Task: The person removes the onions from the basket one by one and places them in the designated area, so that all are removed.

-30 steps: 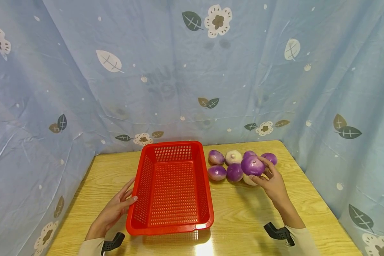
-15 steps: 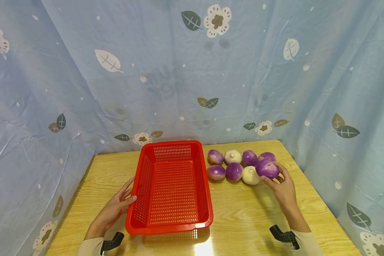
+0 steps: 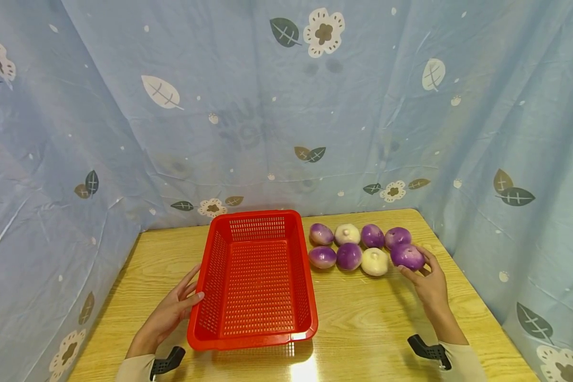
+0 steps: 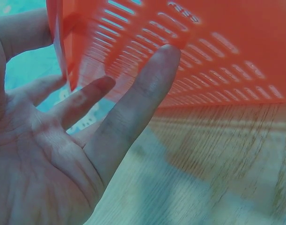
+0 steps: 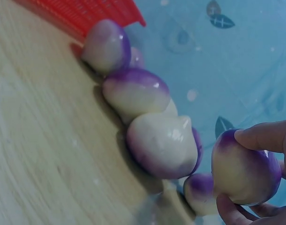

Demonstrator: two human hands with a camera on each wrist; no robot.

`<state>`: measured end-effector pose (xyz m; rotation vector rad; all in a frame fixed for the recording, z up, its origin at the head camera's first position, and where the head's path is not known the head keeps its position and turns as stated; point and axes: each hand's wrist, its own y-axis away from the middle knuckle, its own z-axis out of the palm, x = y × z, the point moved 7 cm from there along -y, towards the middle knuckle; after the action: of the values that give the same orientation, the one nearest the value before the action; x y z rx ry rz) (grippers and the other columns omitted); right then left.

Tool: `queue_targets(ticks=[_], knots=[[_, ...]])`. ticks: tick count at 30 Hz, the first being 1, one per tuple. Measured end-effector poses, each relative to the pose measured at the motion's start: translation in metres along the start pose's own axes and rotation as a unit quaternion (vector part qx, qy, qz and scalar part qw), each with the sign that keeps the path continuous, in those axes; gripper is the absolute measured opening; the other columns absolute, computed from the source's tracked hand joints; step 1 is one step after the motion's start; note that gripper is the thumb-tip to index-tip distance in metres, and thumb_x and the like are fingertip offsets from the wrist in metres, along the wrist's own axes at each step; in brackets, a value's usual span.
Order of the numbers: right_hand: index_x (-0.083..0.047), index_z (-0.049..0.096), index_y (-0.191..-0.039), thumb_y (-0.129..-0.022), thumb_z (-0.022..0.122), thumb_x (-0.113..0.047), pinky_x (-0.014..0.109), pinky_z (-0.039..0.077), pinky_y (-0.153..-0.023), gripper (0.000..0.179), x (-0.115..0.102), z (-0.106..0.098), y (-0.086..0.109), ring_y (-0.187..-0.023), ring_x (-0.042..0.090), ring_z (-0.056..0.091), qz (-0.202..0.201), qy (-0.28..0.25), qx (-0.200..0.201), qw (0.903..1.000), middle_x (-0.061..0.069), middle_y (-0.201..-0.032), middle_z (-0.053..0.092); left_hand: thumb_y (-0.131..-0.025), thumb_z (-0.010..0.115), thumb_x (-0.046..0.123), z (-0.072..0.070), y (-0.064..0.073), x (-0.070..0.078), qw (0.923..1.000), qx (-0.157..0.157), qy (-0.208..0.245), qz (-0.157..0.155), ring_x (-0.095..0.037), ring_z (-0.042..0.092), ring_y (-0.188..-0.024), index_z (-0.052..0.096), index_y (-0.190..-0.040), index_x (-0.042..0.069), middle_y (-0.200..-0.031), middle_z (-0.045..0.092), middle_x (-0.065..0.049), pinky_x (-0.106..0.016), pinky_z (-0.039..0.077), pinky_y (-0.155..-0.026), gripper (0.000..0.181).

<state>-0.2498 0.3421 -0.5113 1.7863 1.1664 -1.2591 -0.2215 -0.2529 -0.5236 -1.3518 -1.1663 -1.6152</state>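
My right hand [image 3: 432,284] grips a purple-and-white turnip [image 3: 407,258] between thumb and fingers at the right end of two rows of turnips. In the right wrist view, the held turnip [image 5: 243,176] shows its pale underside and purple top. A white-topped turnip [image 3: 374,262] sits just left of it, and a purple one [image 3: 398,237] lies right behind. My left hand [image 3: 169,313] rests with extended fingers against the left side of a red perforated plastic basket [image 3: 253,341]. In the left wrist view, one fingertip [image 4: 168,54] meets the slotted wall.
More turnips, among them a purple one [image 3: 349,257] and a white one [image 3: 347,234], stand close together between the basket and my right hand. The wooden table [image 3: 363,329] backs onto a blue patterned curtain [image 3: 248,106], which also rises at both sides.
My right hand has carried the turnip rightward and lower, from over the front row to its right end, uncovering the white turnip. My left hand and the basket stay put.
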Motion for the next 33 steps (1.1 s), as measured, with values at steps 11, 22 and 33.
queue_targets(ticks=[11, 22, 33], knots=[[-0.016, 0.03, -0.154, -0.089, 0.073, -0.021, 0.006, 0.043, -0.071, 0.079, 0.014, 0.0, -0.008, -0.119, 0.023, 0.047, 0.013, 0.027, -0.014, 0.9994, 0.016, -0.15, 0.034, -0.103, 0.05, 0.015, -0.001, 0.001, 0.0, 1.0, -0.001, 0.0, 0.002, -0.024, 0.06, -0.122, 0.005, -0.159, 0.034, -0.159, 0.019, -0.023, -0.047, 0.056, -0.091, 0.075], [-0.011, 0.025, -0.155, -0.089, 0.073, -0.029, 0.005, 0.037, -0.067, 0.084, 0.015, -0.004, -0.021, -0.128, 0.045, 0.043, 0.003, 0.08, -0.048, 0.9956, 0.029, -0.152, 0.03, -0.102, 0.051, 0.015, -0.001, -0.001, 0.001, 1.0, 0.002, -0.003, -0.002, -0.027, 0.058, -0.124, 0.003, -0.159, 0.032, -0.161, 0.018, -0.023, -0.048, 0.056, -0.091, 0.076], [-0.008, 0.028, -0.153, -0.088, 0.074, -0.023, 0.014, 0.035, -0.08, 0.08, 0.028, 0.0, -0.022, -0.126, 0.038, 0.043, 0.012, 0.087, -0.069, 0.9938, 0.028, -0.149, 0.034, -0.102, 0.051, 0.015, -0.001, 0.0, 0.0, 1.0, 0.003, -0.007, -0.003, -0.027, 0.058, -0.124, 0.003, -0.159, 0.032, -0.16, 0.018, -0.022, -0.047, 0.057, -0.09, 0.077]])
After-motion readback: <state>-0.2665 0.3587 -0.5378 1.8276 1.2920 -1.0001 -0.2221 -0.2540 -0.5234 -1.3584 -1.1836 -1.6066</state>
